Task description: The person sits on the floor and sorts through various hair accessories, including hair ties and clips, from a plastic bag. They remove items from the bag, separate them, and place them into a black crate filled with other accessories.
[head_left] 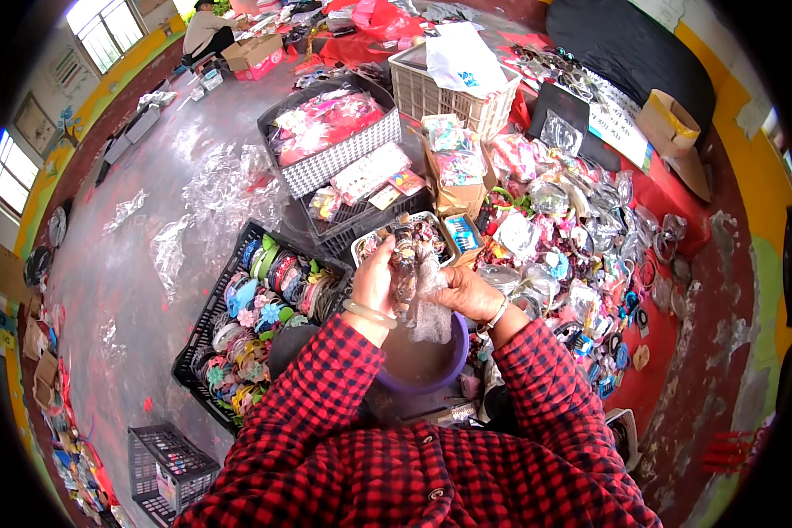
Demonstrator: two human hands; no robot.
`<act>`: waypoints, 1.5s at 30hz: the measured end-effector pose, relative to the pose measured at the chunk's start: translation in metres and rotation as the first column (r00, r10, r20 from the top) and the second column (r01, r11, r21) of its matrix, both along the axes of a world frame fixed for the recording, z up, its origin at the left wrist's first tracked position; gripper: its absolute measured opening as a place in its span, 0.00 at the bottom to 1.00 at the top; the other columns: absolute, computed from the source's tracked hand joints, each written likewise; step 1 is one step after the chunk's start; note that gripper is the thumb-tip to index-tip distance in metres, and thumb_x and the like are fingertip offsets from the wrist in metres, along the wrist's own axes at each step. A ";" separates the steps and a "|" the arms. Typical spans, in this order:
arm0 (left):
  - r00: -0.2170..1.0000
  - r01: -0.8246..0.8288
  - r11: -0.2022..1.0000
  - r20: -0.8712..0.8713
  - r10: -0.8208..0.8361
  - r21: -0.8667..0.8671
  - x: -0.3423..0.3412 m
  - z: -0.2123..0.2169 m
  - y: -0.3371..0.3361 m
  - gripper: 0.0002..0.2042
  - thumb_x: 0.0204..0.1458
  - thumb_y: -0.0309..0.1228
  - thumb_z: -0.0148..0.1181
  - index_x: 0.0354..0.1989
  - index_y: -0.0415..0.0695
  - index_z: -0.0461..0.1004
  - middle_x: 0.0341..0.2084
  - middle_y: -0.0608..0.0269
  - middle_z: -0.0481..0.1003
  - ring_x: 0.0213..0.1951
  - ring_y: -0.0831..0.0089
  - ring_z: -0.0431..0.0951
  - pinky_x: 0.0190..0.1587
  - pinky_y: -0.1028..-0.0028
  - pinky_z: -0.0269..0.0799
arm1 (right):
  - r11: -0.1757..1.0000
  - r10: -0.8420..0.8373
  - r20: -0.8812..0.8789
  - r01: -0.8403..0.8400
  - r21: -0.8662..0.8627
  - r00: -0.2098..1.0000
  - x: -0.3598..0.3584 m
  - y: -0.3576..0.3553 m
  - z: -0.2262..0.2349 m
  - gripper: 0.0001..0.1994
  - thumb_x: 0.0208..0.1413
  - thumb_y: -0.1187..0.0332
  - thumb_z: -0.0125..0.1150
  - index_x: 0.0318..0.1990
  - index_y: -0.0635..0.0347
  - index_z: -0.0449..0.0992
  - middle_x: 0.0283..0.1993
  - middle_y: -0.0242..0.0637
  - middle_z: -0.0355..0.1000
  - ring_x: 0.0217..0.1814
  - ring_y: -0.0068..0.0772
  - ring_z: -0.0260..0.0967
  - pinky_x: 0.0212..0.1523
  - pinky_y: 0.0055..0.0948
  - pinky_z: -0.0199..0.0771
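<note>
My left hand [374,286], a pale bangle on its wrist, is closed round a brown, shiny, lumpy item [405,280] whose kind I cannot make out. A wet-looking grey cloth [431,310] hangs from my right hand [471,296], its fingers closed on it and pressing it against the brown item. Both hands are above a purple basin [459,350] of murky water. Just beyond them stands a white-rimmed container [361,246] heaped with small brown pieces, partly hidden by my fingers.
At the left lies a black crate [204,330] of colourful headbands. Ahead are a grey crate [326,167] of packaged goods, a beige crate [453,110] and an open carton [458,189]. Bagged hair accessories [554,238] spread over red sheeting at the right. Another person [207,33] sits far off.
</note>
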State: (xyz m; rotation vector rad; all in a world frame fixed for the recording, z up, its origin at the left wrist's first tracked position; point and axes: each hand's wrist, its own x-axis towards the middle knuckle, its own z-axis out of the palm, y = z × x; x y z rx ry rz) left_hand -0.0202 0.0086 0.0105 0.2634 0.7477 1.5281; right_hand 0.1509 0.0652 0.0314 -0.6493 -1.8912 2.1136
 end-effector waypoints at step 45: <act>0.985 0.161 0.987 0.062 -0.160 -0.020 -0.008 0.015 -0.014 0.19 0.58 0.38 0.40 0.45 0.32 0.67 0.39 0.51 0.75 0.30 0.71 0.75 0.33 0.75 0.72 | 0.842 0.160 0.096 -0.187 0.507 0.982 0.006 0.001 -0.011 0.13 0.53 0.65 0.53 0.44 0.61 0.71 0.39 0.44 0.72 0.40 0.38 0.69 0.44 0.33 0.67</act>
